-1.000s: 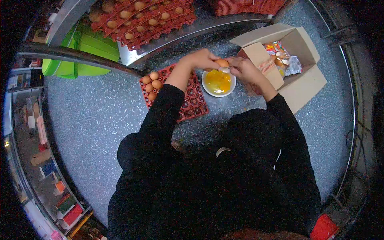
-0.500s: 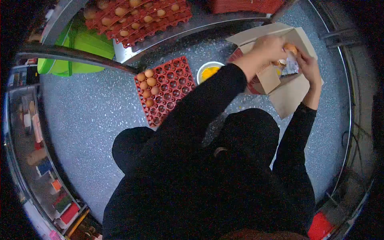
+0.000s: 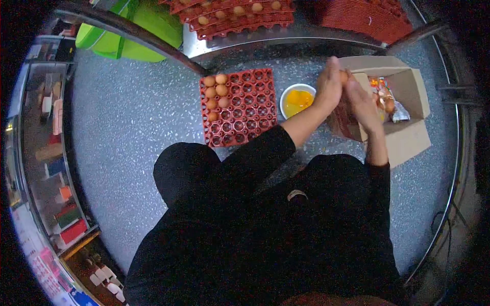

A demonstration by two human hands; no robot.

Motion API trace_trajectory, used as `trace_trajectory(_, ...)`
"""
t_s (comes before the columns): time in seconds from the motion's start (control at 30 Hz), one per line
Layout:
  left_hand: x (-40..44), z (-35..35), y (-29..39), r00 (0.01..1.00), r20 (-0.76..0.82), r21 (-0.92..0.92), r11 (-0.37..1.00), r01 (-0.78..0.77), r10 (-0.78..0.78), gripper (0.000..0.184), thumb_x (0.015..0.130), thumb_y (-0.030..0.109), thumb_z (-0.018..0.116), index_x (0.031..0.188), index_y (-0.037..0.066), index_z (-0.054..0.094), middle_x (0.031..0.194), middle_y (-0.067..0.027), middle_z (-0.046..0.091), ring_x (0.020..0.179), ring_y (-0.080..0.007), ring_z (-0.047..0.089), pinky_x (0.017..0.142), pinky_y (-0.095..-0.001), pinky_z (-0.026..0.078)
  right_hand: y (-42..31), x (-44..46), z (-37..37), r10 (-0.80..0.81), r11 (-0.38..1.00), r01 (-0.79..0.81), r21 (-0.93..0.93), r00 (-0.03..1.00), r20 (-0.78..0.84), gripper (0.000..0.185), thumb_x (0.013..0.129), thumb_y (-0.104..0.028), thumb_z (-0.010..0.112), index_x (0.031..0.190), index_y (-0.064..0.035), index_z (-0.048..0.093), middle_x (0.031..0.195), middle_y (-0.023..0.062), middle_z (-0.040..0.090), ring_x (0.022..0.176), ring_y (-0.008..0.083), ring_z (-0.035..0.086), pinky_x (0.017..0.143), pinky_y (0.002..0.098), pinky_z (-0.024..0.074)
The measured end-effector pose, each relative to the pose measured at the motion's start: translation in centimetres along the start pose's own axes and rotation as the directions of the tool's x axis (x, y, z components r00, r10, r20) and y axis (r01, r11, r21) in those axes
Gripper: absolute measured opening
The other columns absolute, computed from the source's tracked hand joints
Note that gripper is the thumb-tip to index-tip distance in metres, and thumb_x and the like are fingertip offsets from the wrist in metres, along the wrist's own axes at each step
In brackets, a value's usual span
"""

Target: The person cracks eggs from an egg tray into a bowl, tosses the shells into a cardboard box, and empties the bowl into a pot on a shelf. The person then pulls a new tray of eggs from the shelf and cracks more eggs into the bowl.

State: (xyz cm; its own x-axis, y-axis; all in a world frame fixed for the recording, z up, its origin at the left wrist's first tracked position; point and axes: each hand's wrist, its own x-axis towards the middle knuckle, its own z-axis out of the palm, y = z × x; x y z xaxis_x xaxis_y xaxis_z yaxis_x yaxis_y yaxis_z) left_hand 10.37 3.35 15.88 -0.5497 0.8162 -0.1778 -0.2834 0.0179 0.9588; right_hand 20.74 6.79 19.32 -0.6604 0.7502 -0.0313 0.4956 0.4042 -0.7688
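Speckled grey floor (image 3: 122, 112) bore a round white bowl (image 3: 282, 102), nearer the left hand (image 3: 329, 91) than right hand (image 3: 364, 106), both flat-fingered about brown eggshell (image 3: 344, 76).

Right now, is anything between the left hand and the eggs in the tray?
Yes: the bowl, with yolk in it, stands on the floor between the left hand and the tray. Past its rim, only eggless cups lie before the eggs. The bowl looks low enough to pass over.
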Motion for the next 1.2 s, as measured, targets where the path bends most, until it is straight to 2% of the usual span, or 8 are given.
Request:
trace_trajectory(0.07, -0.9, -1.8, 0.9, 0.998, -0.058, -0.020, 0.999, 0.026, -0.027, 0.070, 0.085, 0.054, 0.018, 0.110, -0.006, 0.045, 0.101, -0.0194, 0.053, 0.099, -0.0252, 0.048, 0.086, -0.0307, 0.034, 0.8, 1.6, 4.9, 0.137, 0.746, -0.190, 0.638, 0.982, 0.132, 0.054, 0.086, -0.041, 0.037, 0.123, -0.0018, 0.032, 0.113, 0.0131, 0.045, 0.103, 0.0223, 0.046, 0.084, 0.0352, 0.0415)
trace_trajectory(0.17, 0.1, -5.2, -3.3, 0.983, 0.000, -0.250, 0.952, 0.178, -0.183, 0.084, 0.078, 0.066, 0.018, 0.124, -0.004, 0.026, 0.125, -0.0181, 0.033, 0.114, -0.0244, 0.035, 0.094, -0.0310, 0.027, 1.2, 2.5, 7.4, 0.237, 0.626, -0.405, 0.667, 0.913, 0.332, 0.054, 0.085, -0.043, 0.038, 0.121, -0.0037, 0.033, 0.111, 0.0115, 0.045, 0.098, 0.0213, 0.049, 0.082, 0.0348, 0.0432)
trace_trajectory(0.27, 0.8, -7.9, -5.0, 0.956, -0.099, 0.044, 0.959, 0.280, -0.275, 0.076, 0.078, 0.064, 0.022, 0.122, 0.004, 0.036, 0.103, -0.0269, 0.050, 0.102, -0.0315, 0.048, 0.084, -0.0333, 0.036, 5.2, 3.1, 11.6, 0.211, 0.304, -0.568, 0.765, 0.823, 0.527, 0.050, 0.083, -0.045, 0.040, 0.113, -0.0051, 0.039, 0.102, 0.0096, 0.048, 0.089, 0.0192, 0.051, 0.077, 0.0309, 0.0456)
trace_trajectory(0.43, 4.5, -18.3, -6.2, 0.882, -0.366, 0.868, 0.450, 0.209, 0.296, 0.023, 0.072, 0.024, 0.050, 0.074, 0.003, 0.060, 0.073, -0.0200, 0.058, 0.073, -0.0329, 0.057, 0.063, -0.0418, 0.046, 6.4, 1.5, 14.2, 0.301, 0.225, -0.637, 0.737, 0.765, 0.569, 0.033, 0.083, -0.037, 0.046, 0.098, -0.0084, 0.045, 0.085, 0.0052, 0.050, 0.074, 0.0135, 0.051, 0.059, 0.0270, 0.0484)
trace_trajectory(0.5, 6.1, -23.6, -8.4, 0.861, -0.136, 0.965, -0.132, 0.227, 0.491, 0.018, 0.071, 0.017, 0.048, 0.077, 0.003, 0.059, 0.074, -0.0109, 0.055, 0.081, -0.0303, 0.054, 0.063, -0.0389, 0.045, 6.8, 0.8, 13.9, 0.316, 0.263, -0.663, 0.701, 0.745, 0.587, 0.028, 0.083, -0.033, 0.048, 0.099, -0.0105, 0.045, 0.083, 0.0032, 0.050, 0.073, 0.0121, 0.051, 0.057, 0.0252, 0.0477)
trace_trajectory(0.6, 6.4, -26.6, -7.2, 0.928, -0.151, 0.969, -0.134, 0.207, 0.340, 0.023, 0.074, 0.017, 0.045, 0.087, 0.002, 0.057, 0.086, -0.0131, 0.056, 0.081, -0.0269, 0.054, 0.068, -0.0392, 0.044, 8.4, 0.2, 13.6, 0.242, 0.275, -0.669, 0.690, 0.743, 0.624, 0.027, 0.083, -0.030, 0.049, 0.102, -0.0117, 0.045, 0.087, 0.0021, 0.050, 0.076, 0.0117, 0.051, 0.059, 0.0245, 0.0468)
trace_trajectory(0.67, 6.5, -27.1, -5.0, 0.990, -0.062, 0.891, -0.454, -0.003, -0.128, 0.026, 0.078, 0.017, 0.043, 0.098, 0.008, 0.055, 0.098, -0.0137, 0.055, 0.089, -0.0262, 0.054, 0.068, -0.0416, 0.046, 7.8, -0.3, 13.2, 0.342, 0.288, -0.650, 0.703, 0.755, 0.559, 0.035, 0.081, -0.028, 0.052, 0.109, -0.0092, 0.042, 0.096, 0.0061, 0.049, 0.073, 0.0135, 0.052, 0.057, 0.0244, 0.0477)
trace_trajectory(1.2, 9.1, -32.2, -5.6, 0.975, -0.106, 0.994, -0.046, 0.099, -0.195, 0.037, 0.061, 0.028, 0.060, 0.090, 0.005, 0.060, 0.093, -0.0188, 0.057, 0.091, -0.0308, 0.054, 0.076, -0.0381, 0.045, 10.0, -2.0, 12.6, 0.200, 0.042, -0.567, 0.823, 0.811, 0.549, 0.037, 0.085, -0.022, 0.043, 0.118, -0.0066, 0.038, 0.109, 0.0136, 0.045, 0.082, 0.0237, 0.056, 0.068, 0.0302, 0.0499)
